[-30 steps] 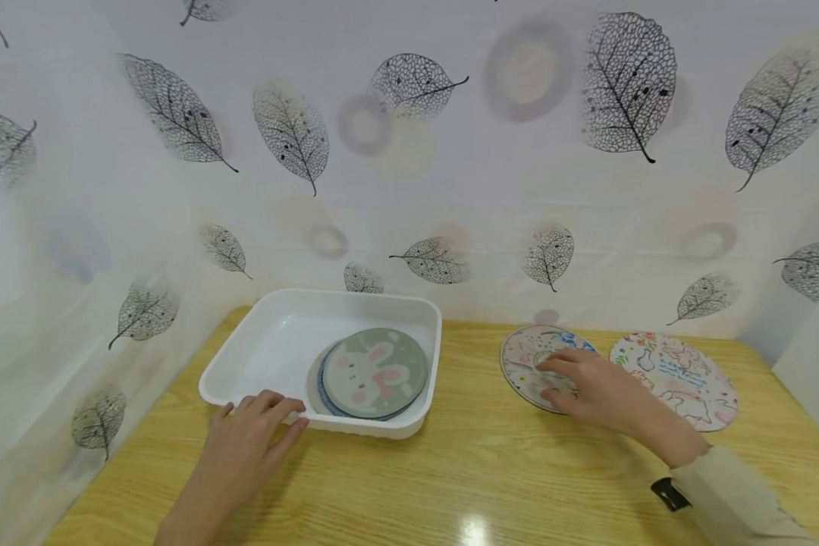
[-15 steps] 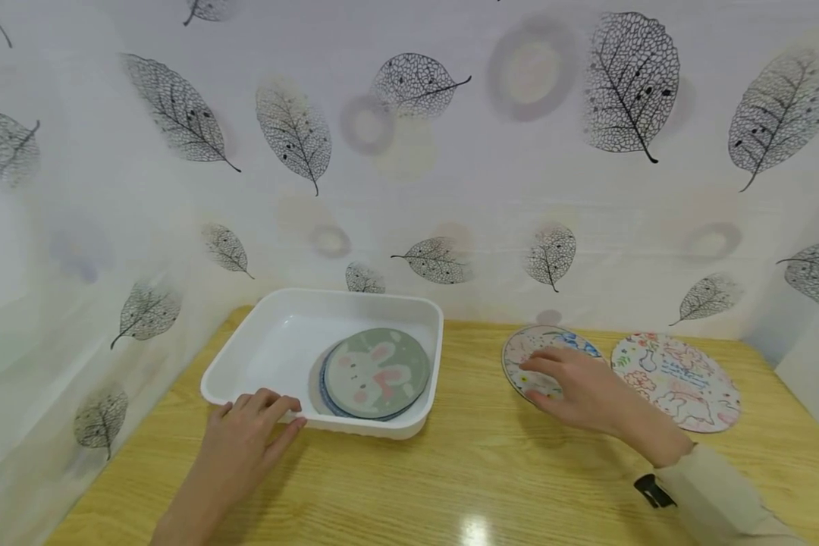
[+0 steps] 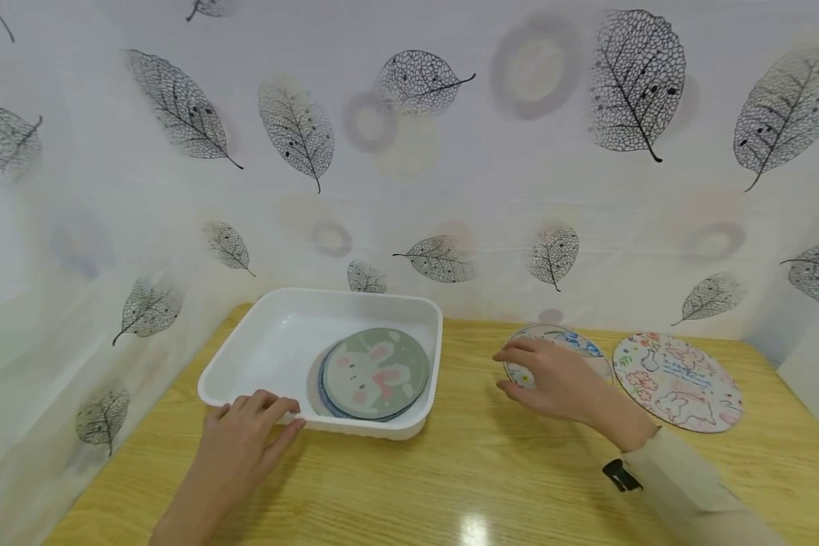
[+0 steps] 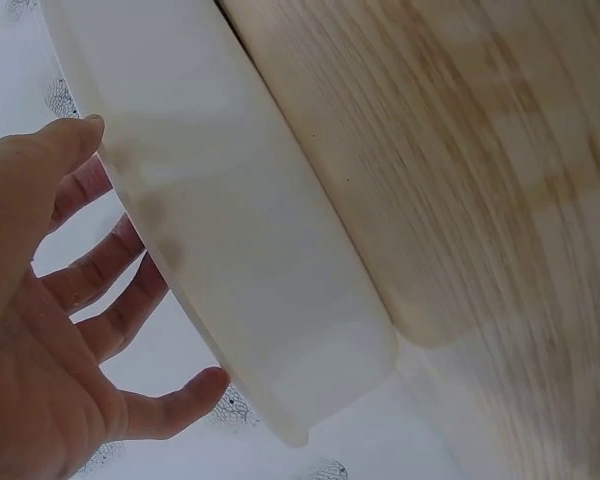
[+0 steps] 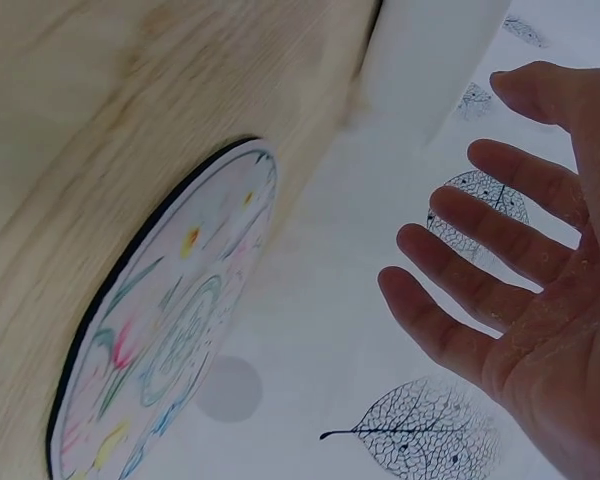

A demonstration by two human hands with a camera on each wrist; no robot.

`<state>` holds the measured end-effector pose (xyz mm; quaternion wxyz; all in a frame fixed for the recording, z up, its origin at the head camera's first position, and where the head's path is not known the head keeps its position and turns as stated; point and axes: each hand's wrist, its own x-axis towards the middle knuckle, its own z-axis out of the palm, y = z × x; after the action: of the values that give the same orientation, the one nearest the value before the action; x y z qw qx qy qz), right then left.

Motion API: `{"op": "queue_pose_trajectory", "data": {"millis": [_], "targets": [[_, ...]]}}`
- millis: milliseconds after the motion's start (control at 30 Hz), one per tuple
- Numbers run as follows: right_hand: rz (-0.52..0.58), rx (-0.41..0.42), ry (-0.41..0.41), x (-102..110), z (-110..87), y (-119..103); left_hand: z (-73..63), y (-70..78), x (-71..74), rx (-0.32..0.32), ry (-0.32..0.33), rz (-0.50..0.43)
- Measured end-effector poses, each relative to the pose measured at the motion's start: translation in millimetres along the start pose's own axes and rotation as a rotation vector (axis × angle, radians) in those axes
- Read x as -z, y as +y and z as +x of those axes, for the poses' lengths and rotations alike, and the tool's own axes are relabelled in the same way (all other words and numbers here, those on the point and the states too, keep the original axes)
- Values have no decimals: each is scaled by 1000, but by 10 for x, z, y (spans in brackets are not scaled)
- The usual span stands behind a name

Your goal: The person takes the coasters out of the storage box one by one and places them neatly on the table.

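Right hand [image 3: 553, 383] — empty, fingers spread, shifted leftward; flowered mat [image 5: 170, 335] unmoved, unlifted. Left hand [image 3: 246, 432] — pinching white tray [image 3: 266, 362] by rim.

From the head, the scene is viewed forward and downward, with the wooden table [image 3: 450, 481] framed below and the leaf-printed backdrop [image 3: 450, 182] above. From the left wrist, the white tray [image 4: 245, 225] is viewed at close range, slanted from upper left to lower centre; from the right wrist, the flowered disc [image 5: 170, 335] is viewed nearby, tilted at lower left. The white tray is shared by head and left wrist, the flowered disc by head and right wrist.
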<state>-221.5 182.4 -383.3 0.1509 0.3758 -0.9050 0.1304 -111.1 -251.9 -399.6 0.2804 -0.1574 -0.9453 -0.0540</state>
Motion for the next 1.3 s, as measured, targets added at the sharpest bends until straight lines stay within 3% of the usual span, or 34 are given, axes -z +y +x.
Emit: {"op": "queue_pose_trajectory", "data": {"millis": [233, 567, 867, 1300], "targets": [[41, -10, -25, 7, 185, -120, -15, -2, 9, 6, 3, 3], [99, 103, 68, -85, 462, -265, -34, 11, 11, 33, -20, -2], [104, 161, 40, -112, 652, -350, -9, 44, 8, 41, -28, -9], [142, 183, -3, -167, 897, -465, -7, 44, 22, 51, -33, -6]]}}
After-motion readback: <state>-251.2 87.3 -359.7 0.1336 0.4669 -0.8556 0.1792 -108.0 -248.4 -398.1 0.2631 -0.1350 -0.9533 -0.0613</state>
